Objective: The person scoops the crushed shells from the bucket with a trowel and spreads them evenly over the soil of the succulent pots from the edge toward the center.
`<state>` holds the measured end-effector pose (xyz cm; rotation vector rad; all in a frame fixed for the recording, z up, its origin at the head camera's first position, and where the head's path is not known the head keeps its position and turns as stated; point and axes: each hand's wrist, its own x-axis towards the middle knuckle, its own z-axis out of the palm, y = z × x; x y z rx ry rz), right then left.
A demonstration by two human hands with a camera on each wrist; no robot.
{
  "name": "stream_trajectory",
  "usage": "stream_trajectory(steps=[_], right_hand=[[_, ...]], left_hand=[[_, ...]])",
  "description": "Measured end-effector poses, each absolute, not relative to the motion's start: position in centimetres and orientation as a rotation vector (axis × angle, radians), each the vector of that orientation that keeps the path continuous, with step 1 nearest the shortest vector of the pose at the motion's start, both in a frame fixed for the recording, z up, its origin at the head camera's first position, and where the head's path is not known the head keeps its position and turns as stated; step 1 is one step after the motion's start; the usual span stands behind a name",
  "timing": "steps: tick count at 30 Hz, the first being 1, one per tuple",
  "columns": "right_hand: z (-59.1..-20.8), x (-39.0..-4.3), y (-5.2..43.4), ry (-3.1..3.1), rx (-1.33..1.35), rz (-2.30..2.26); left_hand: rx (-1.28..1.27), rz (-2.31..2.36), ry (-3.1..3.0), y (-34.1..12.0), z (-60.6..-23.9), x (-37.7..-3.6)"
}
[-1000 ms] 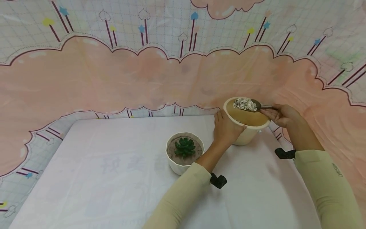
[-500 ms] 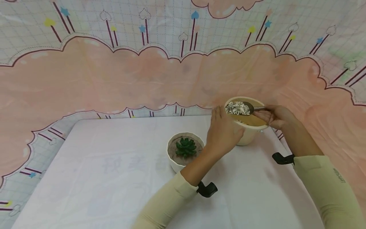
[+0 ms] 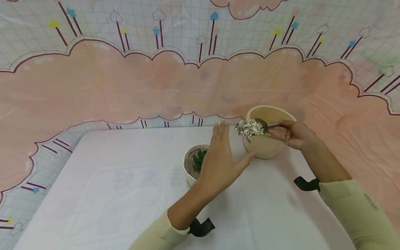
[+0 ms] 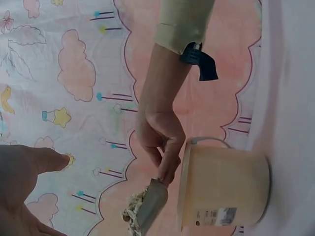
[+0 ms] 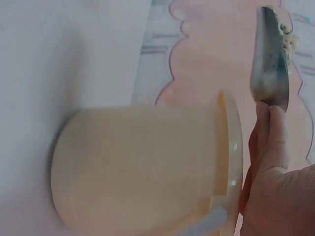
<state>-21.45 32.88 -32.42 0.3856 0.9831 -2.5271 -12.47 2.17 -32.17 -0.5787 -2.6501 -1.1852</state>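
Observation:
My right hand grips the handle of a small metal scoop, heaped with pale, chip-like bits. The scoop is held above the front left rim of a cream bucket, and one chip hangs at its lower edge. My left hand is in the air with straight fingers and the thumb spread, holding nothing. In the head view it covers part of a white faceted pot with a green succulent in greyish soil. The bucket's contents are hidden in this view.
A white cloth-covered table bears the pot and the bucket. Behind it hangs a printed backdrop in pink and white. The bucket has a grey handle and stands near the table's back right corner.
My left hand has let go of the bucket and moved left and toward me, over the pot. My right hand has carried the loaded scoop left, from over the bucket's opening to its front rim.

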Motion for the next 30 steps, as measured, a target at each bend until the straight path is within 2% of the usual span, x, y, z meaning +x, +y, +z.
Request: stream_trajectory(steps=[18, 30], right_hand=[[-33.8, -18.5, 29.2, 1.103, 0.274, -2.524], [-33.1, -16.6, 28.0, 1.105, 0.219, -2.526]], left_hand=[[-0.474, -1.16, -2.619, -6.5, -39.4, -11.5], [-0.436, -1.164, -2.685, -7.9, -41.5, -10.9]])
